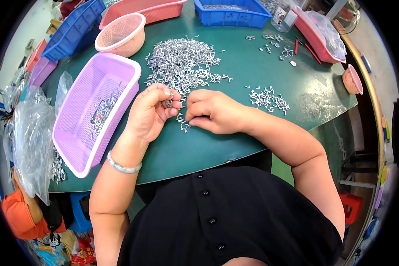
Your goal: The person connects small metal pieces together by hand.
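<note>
My left hand (151, 111) is raised over the near part of the table, palm turned up. Its fingers are curled around small silvery metal pieces (168, 103). Just beside it, my right hand (213, 111) is closed, thumb and fingertips pinched together down at a few loose curved metal pieces (183, 126). Whatever those fingertips hold is hidden. Right beyond both hands spreads a large heap of small curved metal pieces (181, 57). On the left, a purple plastic basket (71, 128) holds a patch of similar pieces (105, 111).
A smaller pile of curved pieces (269, 99) lies right of my hands on the green table (235, 142). A pink round basket (121, 37), blue trays (233, 17) and red-handled pliers (312, 53) stand or lie farther off. Plastic bags (33, 137) crowd the left edge.
</note>
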`<state>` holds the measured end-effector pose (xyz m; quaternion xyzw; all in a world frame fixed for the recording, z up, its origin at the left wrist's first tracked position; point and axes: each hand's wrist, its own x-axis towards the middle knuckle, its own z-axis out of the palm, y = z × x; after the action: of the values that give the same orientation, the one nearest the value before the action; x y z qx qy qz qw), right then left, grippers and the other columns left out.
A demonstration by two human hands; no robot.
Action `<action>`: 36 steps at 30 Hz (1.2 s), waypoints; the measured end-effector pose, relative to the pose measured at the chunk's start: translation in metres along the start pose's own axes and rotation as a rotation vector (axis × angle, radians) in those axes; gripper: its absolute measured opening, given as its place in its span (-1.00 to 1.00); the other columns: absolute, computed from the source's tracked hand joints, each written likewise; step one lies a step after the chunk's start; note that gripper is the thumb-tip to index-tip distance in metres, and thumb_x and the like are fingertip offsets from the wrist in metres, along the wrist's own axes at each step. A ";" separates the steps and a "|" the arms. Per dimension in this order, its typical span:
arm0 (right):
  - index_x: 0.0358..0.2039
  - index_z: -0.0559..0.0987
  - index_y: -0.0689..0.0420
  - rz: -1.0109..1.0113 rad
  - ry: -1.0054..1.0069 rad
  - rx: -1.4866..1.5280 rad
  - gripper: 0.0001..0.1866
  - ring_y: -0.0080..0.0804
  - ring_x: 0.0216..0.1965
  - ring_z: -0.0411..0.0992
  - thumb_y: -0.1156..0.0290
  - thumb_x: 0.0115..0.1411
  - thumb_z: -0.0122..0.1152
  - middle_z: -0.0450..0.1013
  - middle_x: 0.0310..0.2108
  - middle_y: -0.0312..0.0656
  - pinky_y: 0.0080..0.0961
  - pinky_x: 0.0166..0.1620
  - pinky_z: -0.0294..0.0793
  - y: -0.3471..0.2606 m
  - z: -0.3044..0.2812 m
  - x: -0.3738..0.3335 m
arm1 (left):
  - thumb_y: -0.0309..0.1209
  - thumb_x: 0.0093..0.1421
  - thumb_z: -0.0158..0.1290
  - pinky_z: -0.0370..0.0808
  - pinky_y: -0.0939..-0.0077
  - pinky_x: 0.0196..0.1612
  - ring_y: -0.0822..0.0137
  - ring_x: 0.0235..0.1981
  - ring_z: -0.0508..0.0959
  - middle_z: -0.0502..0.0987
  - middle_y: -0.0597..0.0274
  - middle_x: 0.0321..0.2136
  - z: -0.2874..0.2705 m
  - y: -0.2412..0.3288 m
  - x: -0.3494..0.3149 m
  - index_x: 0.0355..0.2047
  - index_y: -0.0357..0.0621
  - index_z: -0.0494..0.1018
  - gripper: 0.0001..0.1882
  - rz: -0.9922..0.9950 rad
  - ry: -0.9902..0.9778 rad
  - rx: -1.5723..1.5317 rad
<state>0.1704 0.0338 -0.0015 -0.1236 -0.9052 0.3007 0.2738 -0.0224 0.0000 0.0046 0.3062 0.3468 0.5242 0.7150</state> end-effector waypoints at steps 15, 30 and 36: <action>-0.49 0.44 0.21 0.174 -0.013 0.096 -0.97 -0.27 -0.40 0.32 0.54 0.01 0.07 0.32 -0.48 -0.18 -0.43 -0.32 0.32 -0.002 -0.003 0.002 | -0.50 0.08 -0.14 0.33 0.70 -0.56 0.46 -0.56 0.40 0.41 0.22 -0.52 0.000 0.001 0.000 -0.41 -0.21 0.32 -0.93 -0.082 0.051 0.108; -0.51 0.42 0.22 0.015 0.238 -0.012 -0.96 -0.32 -0.42 0.33 0.58 -0.01 0.10 0.33 -0.47 -0.19 -0.50 -0.36 0.32 -0.003 -0.012 0.004 | -0.36 0.15 -0.08 0.29 0.71 -0.64 0.51 -0.64 0.39 0.42 0.30 -0.59 0.012 0.002 -0.006 -0.49 -0.20 0.41 -0.81 -0.223 -0.037 0.274; -0.52 0.43 0.20 -0.060 0.267 -0.140 -0.91 -0.27 -0.43 0.34 0.60 -0.08 0.15 0.33 -0.46 -0.18 -0.46 -0.38 0.34 -0.007 -0.012 0.005 | -0.38 0.15 -0.09 0.29 0.71 -0.66 0.50 -0.66 0.39 0.42 0.27 -0.60 0.012 0.002 -0.007 -0.49 -0.23 0.41 -0.81 -0.228 -0.064 0.244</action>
<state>0.1727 0.0360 0.0126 -0.1540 -0.8827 0.2095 0.3914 -0.0157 -0.0066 0.0143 0.3660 0.4176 0.3835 0.7380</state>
